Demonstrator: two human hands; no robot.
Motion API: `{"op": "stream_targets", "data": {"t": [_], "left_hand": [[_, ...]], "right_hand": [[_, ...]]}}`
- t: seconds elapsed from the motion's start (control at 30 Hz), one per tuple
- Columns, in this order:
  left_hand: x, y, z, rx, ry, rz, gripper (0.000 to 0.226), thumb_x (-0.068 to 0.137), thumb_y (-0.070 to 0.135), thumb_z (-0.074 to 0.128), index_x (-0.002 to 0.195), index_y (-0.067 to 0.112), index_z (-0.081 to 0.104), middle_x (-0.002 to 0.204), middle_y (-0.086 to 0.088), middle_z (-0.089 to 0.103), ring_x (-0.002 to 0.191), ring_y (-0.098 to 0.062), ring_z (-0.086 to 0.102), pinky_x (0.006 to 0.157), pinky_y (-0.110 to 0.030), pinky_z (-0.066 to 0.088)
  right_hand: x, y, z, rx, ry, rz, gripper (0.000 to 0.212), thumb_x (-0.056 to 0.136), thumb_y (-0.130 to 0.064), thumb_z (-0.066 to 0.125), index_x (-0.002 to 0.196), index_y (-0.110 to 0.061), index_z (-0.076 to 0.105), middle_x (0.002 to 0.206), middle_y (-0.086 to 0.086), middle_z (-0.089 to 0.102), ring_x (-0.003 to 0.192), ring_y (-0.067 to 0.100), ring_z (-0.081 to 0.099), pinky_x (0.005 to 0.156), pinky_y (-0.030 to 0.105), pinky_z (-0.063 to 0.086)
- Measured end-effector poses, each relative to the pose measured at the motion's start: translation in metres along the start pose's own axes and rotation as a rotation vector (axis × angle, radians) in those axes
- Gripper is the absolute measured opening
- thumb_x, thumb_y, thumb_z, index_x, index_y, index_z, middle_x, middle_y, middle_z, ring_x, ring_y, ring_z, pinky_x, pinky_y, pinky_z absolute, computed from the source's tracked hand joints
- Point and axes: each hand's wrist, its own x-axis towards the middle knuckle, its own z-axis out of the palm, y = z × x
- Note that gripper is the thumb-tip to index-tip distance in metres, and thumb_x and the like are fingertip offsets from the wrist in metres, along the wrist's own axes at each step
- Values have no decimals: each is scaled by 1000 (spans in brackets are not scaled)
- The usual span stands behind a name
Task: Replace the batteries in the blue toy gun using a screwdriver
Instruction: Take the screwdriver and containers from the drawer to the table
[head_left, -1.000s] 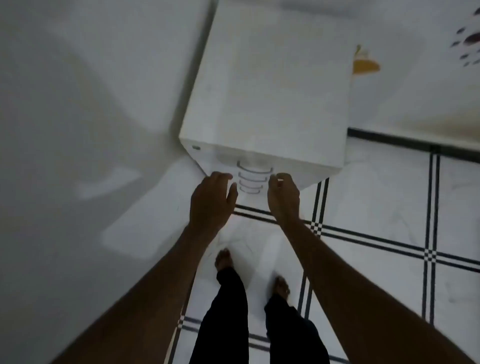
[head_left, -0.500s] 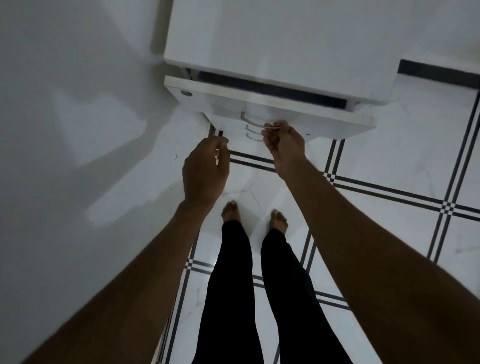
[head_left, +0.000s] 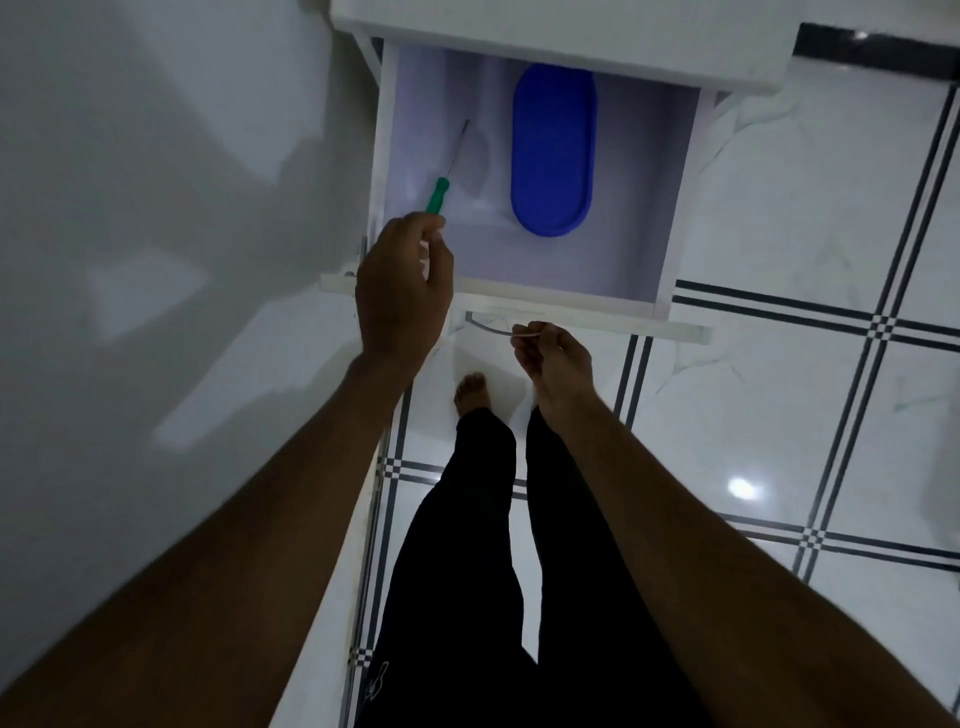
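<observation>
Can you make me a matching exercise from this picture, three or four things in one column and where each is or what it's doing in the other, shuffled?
Things:
1. screwdriver
2. blue lid
3. right hand
4. drawer

Places or states:
A. on the metal handle
B. pulled open
C. lying flat, right of the tool
D. green grip at the left hand's fingers

Pairs: 1-D, 2-C, 3-A, 4-B
</observation>
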Motion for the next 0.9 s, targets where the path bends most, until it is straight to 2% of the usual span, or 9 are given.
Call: {"op": "stream_targets", "data": {"t": [0.17,0.3,0.4,0.5,0.57,0.63,0.7,0.73,0.9], "left_hand": [[34,-6,15,160,-194,-54,35,96,26,53,125,7,58,116,-11,65,102,-23,64,86,-29,53],[74,-8,32,306,-328,-72,42,96,29,55,130,6,50,124,-16,56,110,-29,59,87,-32,48],[96,-16,46,403,-399,-9,44,94,31,58,126,2,49,122,-19,53,107,-33,58,86,-38,49],[109,-26,61,505,-440,55,49,91,33,63,123,0,47,119,-22,55,102,-36,60,83,-41,49],[110,-33,69,563,-422,93,50,90,30,65,126,0,46,118,-21,57,100,-37,62,82,-43,51],[113,-39,77,562,-407,97,49,90,23,65,128,0,44,116,-22,60,98,-37,63,81,-44,52],[114,-40,79,509,-416,50,46,90,19,65,127,-1,46,114,-22,62,100,-37,63,82,-43,51],[114,-38,77,464,-406,16,41,90,19,65,124,-1,51,113,-21,63,101,-36,63,83,-40,50],[89,-7,30,152,-233,-124,23,92,20,65,109,5,66,108,-10,69,96,-17,63,80,-19,42]], "right_hand": [[-12,-13,-10,-294,-6,66,20,103,-16,48,107,-4,64,107,19,71,92,27,69,84,32,58],[-53,-75,-14,-757,-361,194,28,101,-18,51,116,3,63,105,20,73,94,29,72,88,36,59],[-75,-126,1,-753,-509,42,26,102,-14,47,114,-1,65,101,16,74,90,24,73,86,31,60],[-44,-154,29,-906,-259,-375,21,101,-22,50,115,-11,63,103,8,70,93,19,69,83,30,60],[-4,-154,45,-1032,-62,-559,39,97,-32,57,132,-16,51,122,7,61,104,17,62,78,26,57],[35,-144,57,-1131,9,-583,77,89,-45,64,150,-17,27,142,13,43,121,28,52,86,37,55],[57,-132,69,-1231,54,-576,109,78,-57,71,156,-19,6,150,18,31,131,38,43,99,53,47],[63,-128,74,-1252,69,-576,119,74,-58,74,156,-19,-1,151,19,28,132,39,41,102,52,44],[59,-136,86,-1265,27,-509,130,71,-47,80,155,-19,-15,149,19,30,129,37,45,101,48,43]]}}
